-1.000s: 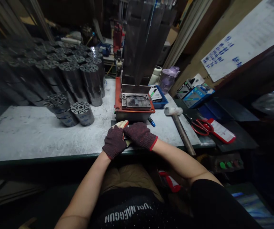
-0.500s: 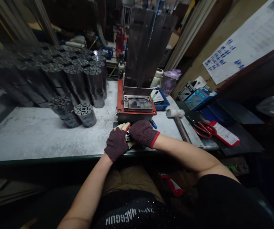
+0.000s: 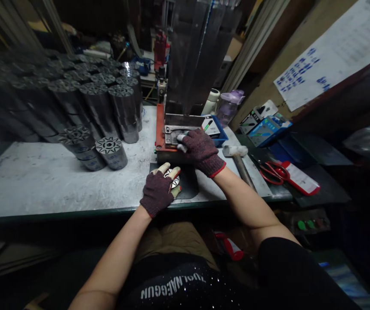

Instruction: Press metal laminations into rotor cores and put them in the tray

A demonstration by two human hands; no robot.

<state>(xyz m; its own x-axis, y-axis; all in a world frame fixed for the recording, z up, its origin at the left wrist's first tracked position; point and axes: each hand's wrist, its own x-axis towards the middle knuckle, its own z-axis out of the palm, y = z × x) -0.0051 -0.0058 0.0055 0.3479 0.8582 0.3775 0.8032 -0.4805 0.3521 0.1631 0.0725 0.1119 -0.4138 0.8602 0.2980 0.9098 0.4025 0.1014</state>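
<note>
My left hand (image 3: 159, 189), in a dark knit glove with pale fingers, is closed around a slotted metal core (image 3: 174, 180) near the bench's front edge. The core's toothed end face shows between thumb and fingers. Under it lies a dark mat (image 3: 189, 183). My right hand (image 3: 201, 150), gloved alike, reaches over the front of an orange-framed fixture (image 3: 160, 129). Its fingertips are bent together on the fixture's metal plate (image 3: 171, 138); whatever they pinch is too small to make out.
Two short stacks of slotted cores (image 3: 110, 150) stand left of the mat, before rows of taller stacks (image 3: 122, 112). Right of the fixture lie a mallet (image 3: 236, 151), red-handled scissors (image 3: 271, 172) and a blue tray (image 3: 222, 137). A lilac bottle (image 3: 230, 107) stands behind.
My right hand has left the core beside my left hand and moved up and forward onto the fixture plate. The left hand keeps hold of the core, its end face now more exposed.
</note>
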